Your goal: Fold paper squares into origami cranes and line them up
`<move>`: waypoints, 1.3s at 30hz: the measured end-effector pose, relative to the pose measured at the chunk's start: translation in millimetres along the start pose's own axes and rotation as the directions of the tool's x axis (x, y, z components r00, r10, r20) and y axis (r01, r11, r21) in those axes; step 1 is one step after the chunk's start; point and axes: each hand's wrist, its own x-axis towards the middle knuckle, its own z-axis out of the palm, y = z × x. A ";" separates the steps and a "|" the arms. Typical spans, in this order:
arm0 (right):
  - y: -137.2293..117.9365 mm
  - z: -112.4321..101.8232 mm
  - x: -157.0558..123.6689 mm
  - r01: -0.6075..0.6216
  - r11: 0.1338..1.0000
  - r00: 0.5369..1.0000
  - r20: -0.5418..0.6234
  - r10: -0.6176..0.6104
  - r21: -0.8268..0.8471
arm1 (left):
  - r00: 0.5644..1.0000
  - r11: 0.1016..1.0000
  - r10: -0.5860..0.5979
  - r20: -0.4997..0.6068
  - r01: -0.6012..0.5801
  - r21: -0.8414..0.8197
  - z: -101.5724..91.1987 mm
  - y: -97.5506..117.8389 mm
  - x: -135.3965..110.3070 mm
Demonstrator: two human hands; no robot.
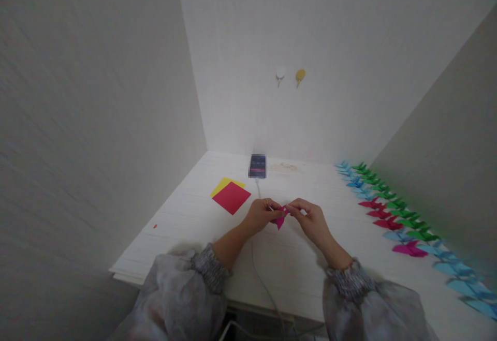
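Note:
Both my hands meet over the middle of the white table (186, 227), pinching a small folded magenta paper piece (280, 219) between them. My left hand (261, 215) grips its left side with closed fingers. My right hand (309, 217) holds its right side, fingers curled and pinched. The paper is held slightly above the tabletop. Grey patterned sleeves cover both my forearms.
A stack of square papers, red on top (232, 197) and yellow beneath (222, 184), lies to the left. A phone (257, 166) with a cable (264, 279) stands at the back. Several folded paper figures in blue, green and magenta (392, 217) line the right edge. Two wall hooks (290, 75) hang above.

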 end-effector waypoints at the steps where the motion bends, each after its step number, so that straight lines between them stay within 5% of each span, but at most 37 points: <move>1: 0.8 0.3 -0.2 -0.001 1.000 1.000 -0.011 0.001 -0.017 | 1.000 1.000 -0.010 0.013 0.010 -0.014 0.3 1.0 -0.2; 8: 6.2 -4.3 1.9 -0.043 0.998 0.993 -0.109 0.047 0.038 | 0.997 0.996 -0.049 0.062 0.053 -0.066 -2.5 0.4 0.1; 15: 9.2 1.4 2.7 -0.070 0.995 0.995 0.069 0.065 0.069 | 0.998 0.997 -0.049 0.028 0.051 -0.052 -2.4 3.5 -1.8; 39: 5.2 4.9 0.3 0.018 0.987 0.999 0.034 -0.023 0.161 | 0.993 0.995 -0.049 0.106 0.058 -0.083 0.2 -1.1 -0.8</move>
